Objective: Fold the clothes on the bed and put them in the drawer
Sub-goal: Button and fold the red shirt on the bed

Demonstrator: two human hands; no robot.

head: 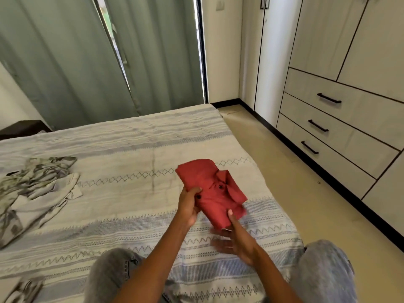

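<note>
One red shirt (211, 189), two unfolded garments (37, 189), three drawers (341, 125).

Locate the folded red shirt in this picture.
In the head view, the red shirt is right of centre above the bed, held between the left hand and right hand, with the drawers further right.

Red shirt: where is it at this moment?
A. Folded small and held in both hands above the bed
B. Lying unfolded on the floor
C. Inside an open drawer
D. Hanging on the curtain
A: the red shirt is a compact bundle, gripped by the left hand and the right hand over the bed; the drawers are closed.
</note>
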